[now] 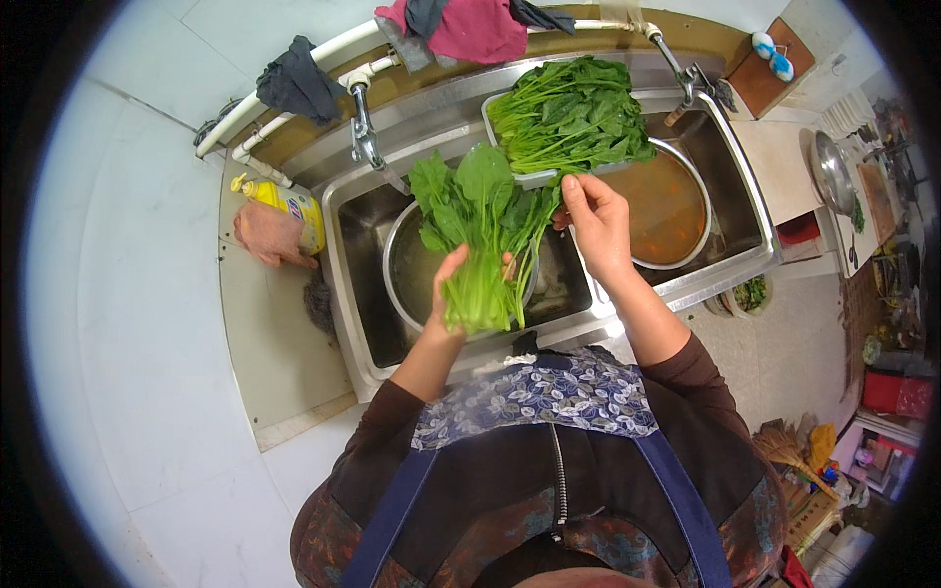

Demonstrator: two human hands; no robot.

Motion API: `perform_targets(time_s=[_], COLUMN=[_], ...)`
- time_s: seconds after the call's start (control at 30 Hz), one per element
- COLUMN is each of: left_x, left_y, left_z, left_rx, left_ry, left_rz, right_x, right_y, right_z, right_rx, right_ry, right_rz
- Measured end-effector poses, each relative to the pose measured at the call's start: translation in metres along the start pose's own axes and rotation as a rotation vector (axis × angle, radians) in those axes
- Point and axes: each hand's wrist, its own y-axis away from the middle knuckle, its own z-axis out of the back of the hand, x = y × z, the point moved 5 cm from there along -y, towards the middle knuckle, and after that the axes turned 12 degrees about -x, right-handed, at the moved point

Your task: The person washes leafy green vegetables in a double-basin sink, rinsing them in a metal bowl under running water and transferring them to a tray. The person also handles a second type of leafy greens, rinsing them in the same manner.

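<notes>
My left hand [446, 283] is closed around a bunch of leafy greens [481, 213], its pale stems pointing toward me, above a round metal basin [403, 272] of water in the left sink. At the bunch's right edge, my right hand [597, 220] pinches a green leaf or stem between thumb and fingers. Behind it, a pale plastic tub [540, 176] holds a heap of similar greens [581, 114] and rests across the middle of the double sink. To the right, another metal basin [704, 213] contains brownish water with orange bits.
Two faucets [364, 132] [684, 77] reach over the stainless steel double sink [599, 294]. Cloths [478, 29] hang on a white pipe. Left of the sink stand a yellow pump bottle [312, 213], a pinkish cloth [272, 234] and a scouring pad [320, 301]. A metal bowl [832, 173] is at right.
</notes>
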Motion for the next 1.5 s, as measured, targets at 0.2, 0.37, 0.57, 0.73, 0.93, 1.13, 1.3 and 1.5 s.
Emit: perform_targets(time_s=[0.2, 0.37, 0.57, 0.73, 0.93, 1.13, 1.3, 1.5], left_x=[0.0, -0.004, -0.014, -0.022, -0.013, -0.016, -0.023, -0.028], left_y=[-0.003, -0.005, -0.009, -0.014, -0.014, -0.013, -0.02, -0.024], left_z=[-0.001, -0.002, 0.002, -0.002, -0.017, -0.025, -0.023, -0.01], left_rx=[0.019, -0.049, -0.062, 0.004, 0.025, 0.109, 0.157, -0.002], left_ry=[-0.024, -0.048, -0.084, -0.002, 0.111, -0.102, -0.11, 0.015], left_rz=[0.018, -0.034, -0.122, -0.13, -0.037, -0.14, -0.136, -0.187], right_x=[-0.01, -0.015, -0.01, -0.014, -0.039, -0.042, -0.046, -0.036], right_y=[0.011, 0.015, 0.016, 0.029, 0.073, 0.076, 0.063, 0.05], right_z=[-0.009, 0.0, 0.012, 0.015, -0.009, -0.013, -0.003, 0.025], right_rx=[0.04, -0.078, 0.009, -0.062, 0.065, 0.152, 0.043, -0.021], right_ry=[-0.559, -0.802, -0.984, -0.787, -0.557, -0.5, -0.497, -0.305], right_rz=[-0.479, -0.605, -0.585, -0.574, -0.882, -0.785, -0.693, -0.435])
